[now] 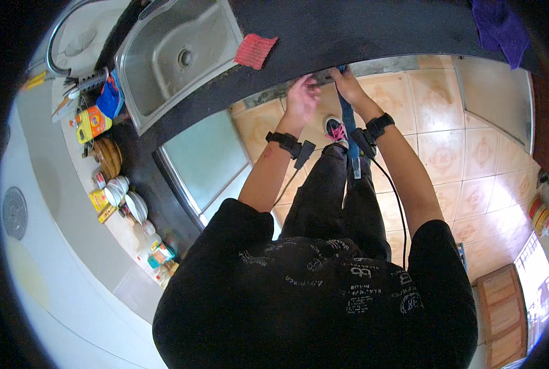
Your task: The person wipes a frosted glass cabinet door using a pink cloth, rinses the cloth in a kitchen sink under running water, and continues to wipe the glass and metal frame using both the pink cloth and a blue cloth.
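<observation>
My left hand (303, 98) is in front of the dark countertop's near edge, blurred, its fingers loosely bent and apart, with nothing visible in it. Beside it, my right hand (349, 90) grips a blue strap (348, 117) close to that edge. The strap hangs down past my leg and ends in a pale tip. Part of my right fingertips is hidden by the counter edge. Each wrist wears a black band with a small black device and a cable. A red cloth (255, 50) lies on the countertop (348, 32), beyond my left hand.
A steel sink (163, 83) is set into the counter at left. Past it are a yellow bottle (92, 123), wooden bowls (107, 158) and white dishes (136, 206). A purple cloth (500, 32) hangs at far right. Below are floor tiles (436, 101) and an open cabinet door (496, 99).
</observation>
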`<control>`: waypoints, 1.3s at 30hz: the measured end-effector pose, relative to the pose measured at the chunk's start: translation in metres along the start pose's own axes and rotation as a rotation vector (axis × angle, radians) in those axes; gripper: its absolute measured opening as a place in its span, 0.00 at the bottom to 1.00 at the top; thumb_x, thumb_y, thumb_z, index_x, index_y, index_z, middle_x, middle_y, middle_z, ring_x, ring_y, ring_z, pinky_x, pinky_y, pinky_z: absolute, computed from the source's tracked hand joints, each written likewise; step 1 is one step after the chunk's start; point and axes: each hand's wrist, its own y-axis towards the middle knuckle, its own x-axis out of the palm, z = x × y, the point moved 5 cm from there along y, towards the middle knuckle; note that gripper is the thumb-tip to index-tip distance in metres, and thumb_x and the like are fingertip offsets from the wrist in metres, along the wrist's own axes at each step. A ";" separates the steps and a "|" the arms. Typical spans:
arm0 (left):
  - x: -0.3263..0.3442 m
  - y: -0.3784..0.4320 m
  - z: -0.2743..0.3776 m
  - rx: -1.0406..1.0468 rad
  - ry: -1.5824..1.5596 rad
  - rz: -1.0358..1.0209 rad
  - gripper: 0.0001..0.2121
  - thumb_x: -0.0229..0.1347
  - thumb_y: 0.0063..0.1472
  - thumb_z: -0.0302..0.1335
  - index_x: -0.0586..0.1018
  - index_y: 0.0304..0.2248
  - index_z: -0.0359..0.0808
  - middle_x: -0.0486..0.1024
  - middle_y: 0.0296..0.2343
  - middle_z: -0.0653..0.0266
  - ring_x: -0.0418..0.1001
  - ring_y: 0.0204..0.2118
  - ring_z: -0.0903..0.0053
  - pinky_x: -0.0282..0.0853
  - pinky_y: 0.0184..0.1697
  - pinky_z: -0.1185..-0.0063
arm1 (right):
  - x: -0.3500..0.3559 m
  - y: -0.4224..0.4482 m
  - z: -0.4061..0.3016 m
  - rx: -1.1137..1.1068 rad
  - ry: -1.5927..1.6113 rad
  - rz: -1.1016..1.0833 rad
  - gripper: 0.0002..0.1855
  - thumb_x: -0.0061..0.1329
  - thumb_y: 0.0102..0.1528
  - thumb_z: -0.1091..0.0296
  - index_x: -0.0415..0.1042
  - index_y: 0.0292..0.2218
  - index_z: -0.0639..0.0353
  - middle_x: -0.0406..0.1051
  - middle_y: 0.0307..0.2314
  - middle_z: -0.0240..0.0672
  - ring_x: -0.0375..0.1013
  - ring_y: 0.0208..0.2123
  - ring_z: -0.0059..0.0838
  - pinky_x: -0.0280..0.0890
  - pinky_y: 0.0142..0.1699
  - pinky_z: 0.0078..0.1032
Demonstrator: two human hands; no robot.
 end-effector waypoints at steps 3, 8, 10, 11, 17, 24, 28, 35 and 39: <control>0.039 -0.023 -0.022 -0.513 -0.586 -0.486 0.21 0.47 0.57 0.49 0.75 0.37 0.39 0.72 0.26 0.67 0.69 0.27 0.76 0.65 0.29 0.77 | -0.014 0.005 0.018 0.199 -0.341 -0.050 0.34 0.32 0.59 0.42 0.61 0.45 0.72 0.70 0.35 0.57 0.68 0.41 0.54 0.61 0.47 0.36; 0.037 -0.029 -0.059 -0.579 -0.832 -0.647 0.29 0.41 0.57 0.56 0.75 0.39 0.36 0.75 0.32 0.65 0.74 0.34 0.75 0.69 0.40 0.73 | -0.004 -0.005 -0.014 0.413 -0.187 -0.132 0.34 0.32 0.59 0.41 0.62 0.45 0.72 0.70 0.36 0.56 0.69 0.39 0.49 0.62 0.45 0.36; 0.029 -0.027 -0.074 -0.635 -0.823 -0.576 0.30 0.42 0.56 0.57 0.73 0.41 0.35 0.75 0.34 0.64 0.74 0.35 0.72 0.69 0.40 0.72 | -0.013 -0.001 -0.001 0.365 -0.238 -0.100 0.34 0.33 0.59 0.42 0.61 0.46 0.72 0.69 0.38 0.55 0.68 0.42 0.48 0.60 0.47 0.35; 0.025 -0.027 -0.083 -0.687 -0.801 -0.503 0.32 0.43 0.56 0.57 0.72 0.43 0.35 0.74 0.36 0.63 0.73 0.36 0.70 0.69 0.40 0.71 | -0.018 0.001 0.005 0.310 -0.276 -0.069 0.34 0.33 0.59 0.42 0.61 0.48 0.71 0.68 0.41 0.54 0.66 0.45 0.46 0.58 0.50 0.34; 0.008 -0.020 -0.046 -0.120 -0.052 0.110 0.28 0.48 0.55 0.51 0.66 0.48 0.40 0.69 0.41 0.64 0.66 0.46 0.66 0.62 0.46 0.72 | -0.011 0.000 -0.007 0.293 -0.253 -0.139 0.32 0.31 0.61 0.47 0.55 0.53 0.69 0.63 0.47 0.53 0.60 0.51 0.47 0.53 0.54 0.31; 0.043 0.003 -0.010 0.511 0.590 -0.083 0.20 0.49 0.59 0.35 0.66 0.49 0.36 0.64 0.46 0.61 0.60 0.50 0.72 0.52 0.54 0.77 | -0.011 0.006 0.002 0.314 -0.153 -0.164 0.30 0.31 0.61 0.50 0.54 0.54 0.67 0.60 0.50 0.51 0.59 0.52 0.46 0.52 0.55 0.31; 0.085 0.005 -0.034 0.341 0.118 -0.213 0.23 0.43 0.63 0.41 0.63 0.50 0.32 0.59 0.50 0.60 0.54 0.54 0.72 0.47 0.57 0.76 | -0.011 0.009 0.000 0.368 -0.104 -0.168 0.28 0.29 0.61 0.52 0.57 0.52 0.67 0.62 0.48 0.52 0.61 0.50 0.47 0.53 0.54 0.30; 0.080 0.004 -0.051 0.454 0.283 -0.150 0.28 0.29 0.66 0.45 0.59 0.53 0.27 0.58 0.53 0.49 0.55 0.57 0.63 0.47 0.58 0.77 | -0.012 0.022 -0.010 0.115 -0.348 -0.166 0.20 0.32 0.57 0.59 0.66 0.42 0.67 0.66 0.41 0.56 0.64 0.43 0.56 0.59 0.47 0.39; 0.081 0.006 -0.052 0.520 0.343 -0.172 0.25 0.30 0.67 0.41 0.58 0.53 0.27 0.61 0.50 0.45 0.60 0.53 0.59 0.53 0.55 0.75 | -0.008 0.021 0.000 0.140 -0.420 -0.250 0.25 0.30 0.59 0.54 0.65 0.44 0.68 0.66 0.42 0.53 0.64 0.45 0.47 0.58 0.49 0.34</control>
